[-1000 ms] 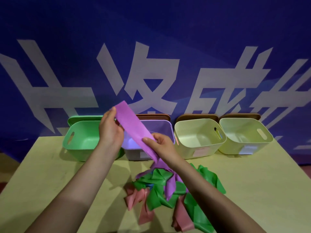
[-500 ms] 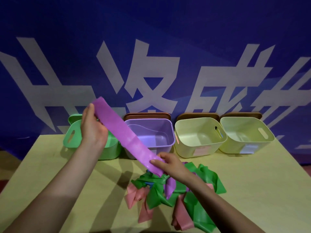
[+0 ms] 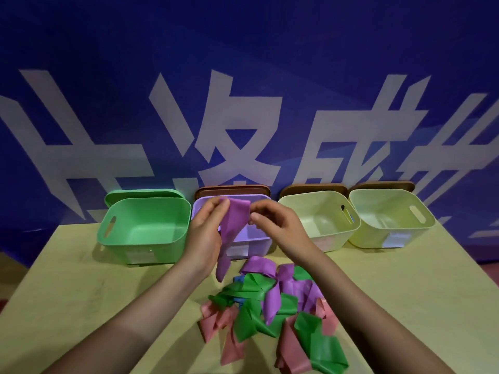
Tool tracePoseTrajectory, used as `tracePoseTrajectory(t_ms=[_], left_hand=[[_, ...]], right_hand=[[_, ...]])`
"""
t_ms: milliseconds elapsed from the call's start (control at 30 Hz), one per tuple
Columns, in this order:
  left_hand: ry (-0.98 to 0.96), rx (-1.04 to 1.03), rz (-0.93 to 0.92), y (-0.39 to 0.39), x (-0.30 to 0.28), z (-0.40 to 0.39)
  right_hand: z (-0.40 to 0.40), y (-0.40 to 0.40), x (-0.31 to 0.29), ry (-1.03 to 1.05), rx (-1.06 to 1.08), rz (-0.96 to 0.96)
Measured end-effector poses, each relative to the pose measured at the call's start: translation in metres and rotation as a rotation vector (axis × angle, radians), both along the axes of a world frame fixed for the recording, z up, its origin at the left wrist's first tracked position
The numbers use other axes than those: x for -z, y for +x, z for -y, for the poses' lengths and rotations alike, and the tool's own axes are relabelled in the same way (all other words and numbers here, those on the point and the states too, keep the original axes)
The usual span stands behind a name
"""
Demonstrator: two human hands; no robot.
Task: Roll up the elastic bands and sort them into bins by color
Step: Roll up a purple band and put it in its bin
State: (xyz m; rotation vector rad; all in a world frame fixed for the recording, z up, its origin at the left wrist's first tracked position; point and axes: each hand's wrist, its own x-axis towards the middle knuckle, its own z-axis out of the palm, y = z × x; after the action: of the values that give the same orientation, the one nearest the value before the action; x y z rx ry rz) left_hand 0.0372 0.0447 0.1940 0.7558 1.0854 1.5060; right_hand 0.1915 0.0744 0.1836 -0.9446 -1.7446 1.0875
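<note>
A purple elastic band (image 3: 232,228) hangs in the air in front of the purple bin (image 3: 256,238). My left hand (image 3: 206,233) pinches its top left edge and my right hand (image 3: 275,225) pinches its top right edge; its tail dangles down to just above the table. Below lies a tangled pile of bands (image 3: 270,306) in green, pink, purple and a bit of blue. Along the back stand a green bin (image 3: 145,228), the purple bin, and two pale yellow bins (image 3: 321,220) (image 3: 391,217).
The yellow-green table (image 3: 81,279) ends at a blue banner wall right behind the bins. Brown lids lean behind the purple and the two yellow bins, a green lid behind the green bin. White labels sit on the bins' fronts.
Both hands came together at the top of the purple band in front of the purple bin. The band, earlier stretched out diagonally, now hangs folded and free of the pile.
</note>
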Motion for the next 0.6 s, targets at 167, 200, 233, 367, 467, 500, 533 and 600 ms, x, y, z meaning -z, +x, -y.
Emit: tracePoseTrajectory(t_ms=[167, 200, 233, 367, 467, 500, 533, 600], left_hand=[[0.046, 0.058, -0.009, 0.004, -0.005, 0.0], [0.049, 0.074, -0.016, 0.004, -0.003, 0.0], [0.048, 0.094, -0.029, 0.005, -0.002, 0.0], [-0.026, 0.198, -0.11, 0.01, 0.008, 0.002], [-0.096, 0.23, -0.172, 0.014, 0.013, 0.005], [-0.115, 0.219, -0.198, 0.016, 0.014, 0.005], [-0.128, 0.198, -0.215, 0.017, 0.014, 0.004], [-0.128, 0.164, -0.226, 0.018, 0.014, 0.003]], right_hand=[[-0.002, -0.004, -0.008, 0.05, 0.019, 0.032], [-0.002, -0.004, -0.008, 0.038, 0.02, 0.008], [-0.002, -0.004, -0.008, 0.024, 0.018, -0.024], [-0.001, -0.006, -0.011, -0.026, 0.04, -0.132], [0.0, -0.006, -0.014, -0.054, 0.072, -0.154], [0.001, -0.005, -0.013, -0.051, 0.085, -0.16], [0.002, -0.004, -0.014, -0.039, 0.087, -0.168], [0.004, -0.002, -0.014, 0.016, 0.104, -0.168]])
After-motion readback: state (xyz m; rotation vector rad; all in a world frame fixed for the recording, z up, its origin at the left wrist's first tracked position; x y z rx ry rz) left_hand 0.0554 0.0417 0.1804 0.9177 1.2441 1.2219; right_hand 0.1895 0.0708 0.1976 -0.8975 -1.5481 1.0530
